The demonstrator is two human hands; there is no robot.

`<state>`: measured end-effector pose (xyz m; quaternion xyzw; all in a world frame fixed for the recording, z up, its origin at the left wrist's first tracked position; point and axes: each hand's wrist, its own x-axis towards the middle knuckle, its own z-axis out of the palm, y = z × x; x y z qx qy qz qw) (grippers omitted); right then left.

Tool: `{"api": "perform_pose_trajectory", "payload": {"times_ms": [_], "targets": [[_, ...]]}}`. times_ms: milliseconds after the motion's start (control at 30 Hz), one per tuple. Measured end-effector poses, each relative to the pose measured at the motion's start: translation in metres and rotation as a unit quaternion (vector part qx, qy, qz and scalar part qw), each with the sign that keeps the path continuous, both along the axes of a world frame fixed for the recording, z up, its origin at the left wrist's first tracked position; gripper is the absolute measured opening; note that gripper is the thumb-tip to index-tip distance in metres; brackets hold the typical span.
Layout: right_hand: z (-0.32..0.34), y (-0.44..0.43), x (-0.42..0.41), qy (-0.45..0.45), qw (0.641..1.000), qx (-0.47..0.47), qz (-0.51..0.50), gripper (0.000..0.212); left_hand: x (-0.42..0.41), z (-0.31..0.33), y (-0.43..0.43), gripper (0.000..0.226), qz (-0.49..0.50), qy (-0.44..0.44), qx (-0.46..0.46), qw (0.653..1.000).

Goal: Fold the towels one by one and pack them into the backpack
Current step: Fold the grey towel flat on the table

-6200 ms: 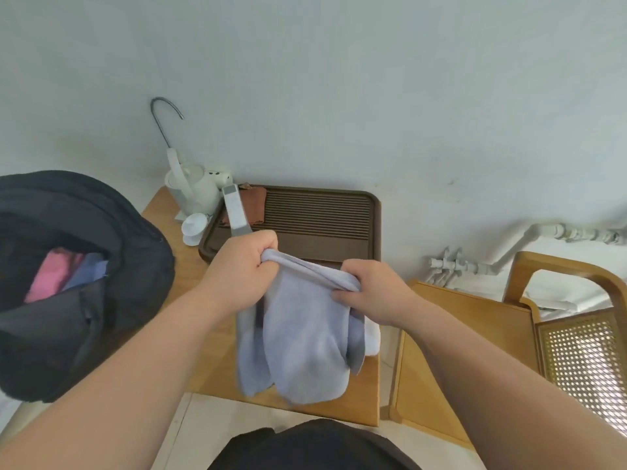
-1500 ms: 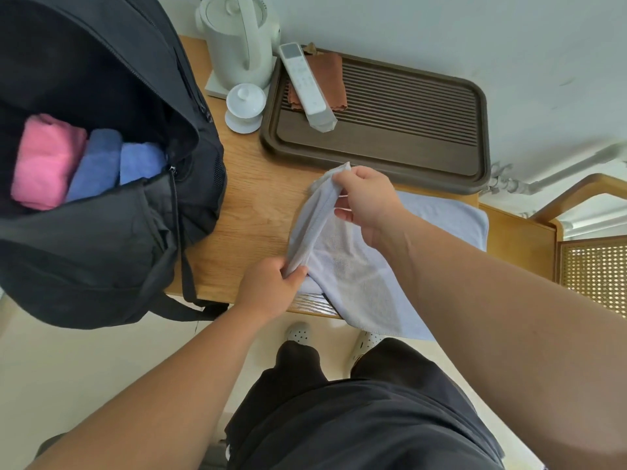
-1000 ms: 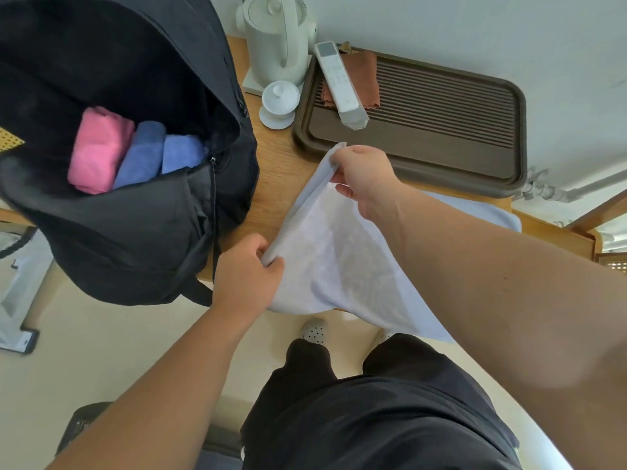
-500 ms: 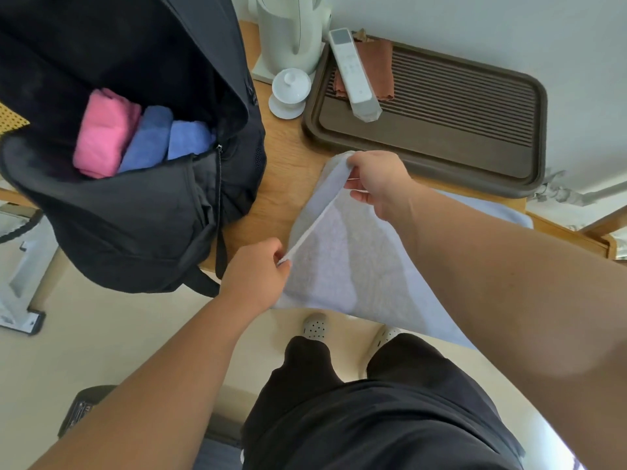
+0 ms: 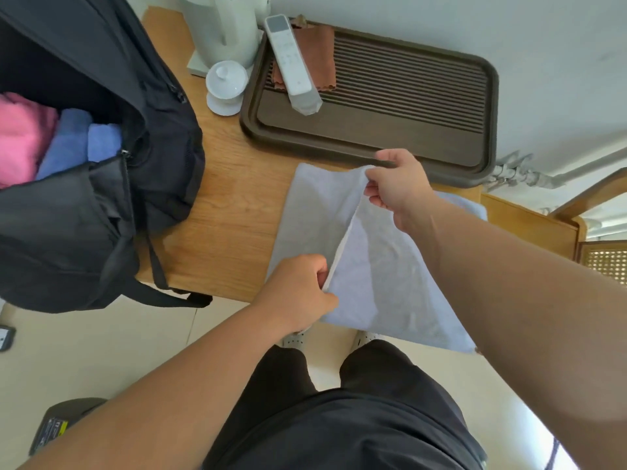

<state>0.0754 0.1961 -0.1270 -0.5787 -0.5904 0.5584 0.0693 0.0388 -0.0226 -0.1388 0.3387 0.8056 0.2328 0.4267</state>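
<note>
As left hand (image 5: 298,290) and right hand (image 5: 397,184) pinch it, the towel (image 5: 383,266) stretches between.

Six seconds back the towel (image 5: 383,266) hung bunched in mid-air between both hands; now it lies spread over the surface (image 5: 227,215) at the centre of the frame, its near part hanging off the front edge; in the last second and a half the lifted edge pinched by the left hand (image 5: 298,293) and right hand (image 5: 397,188) has travelled rightward, from the towel's left side to its middle; a flat stretch of cloth now shows left of that edge.
</note>
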Motion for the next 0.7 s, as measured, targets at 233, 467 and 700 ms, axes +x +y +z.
{"api": "perform_pose_trajectory", "payload": {"times_ms": [233,467,700], "targets": [[-0.04,0.007,0.032,-0.054,0.992,-0.003,0.117,0.011,0.029,-0.037,0.02,0.017,0.011,-0.007,-0.086,0.996],[-0.04,0.008,0.046,-0.022,0.985,-0.008,0.172,0.042,0.035,-0.04,0.022,0.016,0.051,-0.058,-0.121,0.99],[-0.01,0.024,0.049,0.091,0.988,0.006,0.126,0.021,0.031,0.009,0.027,0.014,0.118,-0.135,-0.065,0.982]]}}
